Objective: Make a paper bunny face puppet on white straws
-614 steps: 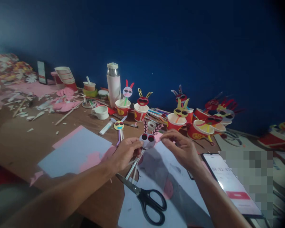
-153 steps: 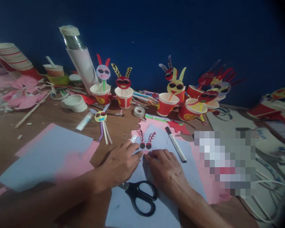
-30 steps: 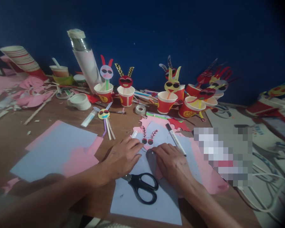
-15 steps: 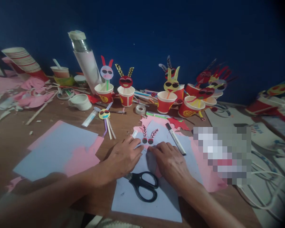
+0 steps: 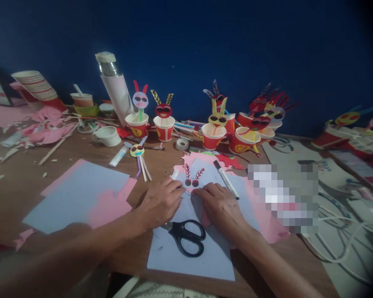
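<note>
A small paper bug face (image 5: 192, 188) with dark red-rimmed eyes and two leaf-veined feelers lies on pale paper between my hands. My left hand (image 5: 165, 202) is closed at its left edge, fingers curled and fingertips against it. From the right, my right hand (image 5: 222, 205) bends its fingers onto the face's lower edge; the fingertips cover part of it. Black-handled scissors (image 5: 188, 238) lie on the pale sheet (image 5: 192, 265) below, their blades mostly hidden under my left hand. A black-capped white marker (image 5: 226, 180) rests just beyond my right hand.
Red paper cups (image 5: 213, 138) holding bug-faced sticks line the back. A yellow-faced straw figure (image 5: 137, 151), a tape roll (image 5: 182, 144) and a white mug (image 5: 107, 136) lie nearer. A flask (image 5: 116, 93) stands at back left, pale and pink sheets (image 5: 81, 194) at left, white cables (image 5: 338, 256) at right.
The view has shifted slightly, so the cups and flask sit a little lower in the picture. Both hands stay at the paper face with almost the same grip.
</note>
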Motion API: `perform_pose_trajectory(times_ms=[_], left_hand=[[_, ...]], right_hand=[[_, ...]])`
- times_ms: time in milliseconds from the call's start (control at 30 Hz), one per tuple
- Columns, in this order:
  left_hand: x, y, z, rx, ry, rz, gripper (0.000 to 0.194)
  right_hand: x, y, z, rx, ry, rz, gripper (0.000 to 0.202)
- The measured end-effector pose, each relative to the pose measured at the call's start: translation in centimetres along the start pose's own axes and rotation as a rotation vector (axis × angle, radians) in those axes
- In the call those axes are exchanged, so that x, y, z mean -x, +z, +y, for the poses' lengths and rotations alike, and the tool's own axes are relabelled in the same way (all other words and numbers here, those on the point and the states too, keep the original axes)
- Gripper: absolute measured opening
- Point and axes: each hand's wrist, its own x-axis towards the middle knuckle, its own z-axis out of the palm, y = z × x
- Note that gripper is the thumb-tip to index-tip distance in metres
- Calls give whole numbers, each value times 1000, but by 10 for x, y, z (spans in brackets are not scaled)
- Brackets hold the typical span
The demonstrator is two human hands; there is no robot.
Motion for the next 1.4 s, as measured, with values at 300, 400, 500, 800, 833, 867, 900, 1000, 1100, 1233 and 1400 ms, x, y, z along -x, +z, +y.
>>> perform_pose_trajectory(times_ms=[300,400,500,800,833,867,900,1000,1100,1233,1400], left_hand=[[0,3,-3,36,5,16,26],[1,5,-4,59,6,25,25],[3,6,-6,91,-2,52,25],[6,5,-14,205,-9,162,22],[6,4,-13,213,-4,156,22],[6,4,-13,220,3,149,22],[6,4,-12,226,9,142,22],[5,4,-10,236,46,147,24],[5,4,-9,225,79,144,26],[5,3,-8,203,86,95,27],[5,0,-7,186,89,26,29]], right_hand=[[0,-4,2,-93,5,16,31],[0,-4,3,-138,18,49,26],[0,-4,3,-197,38,81,22],[2,-8,7,-331,91,250,15],[1,-7,8,-326,92,247,15],[1,-6,8,-321,94,241,15],[0,-5,8,-316,95,238,15],[-1,-3,7,-298,89,219,17],[-2,-3,5,-240,61,177,21],[-3,-4,3,-138,15,125,27],[-2,-3,3,-102,-9,90,31]])
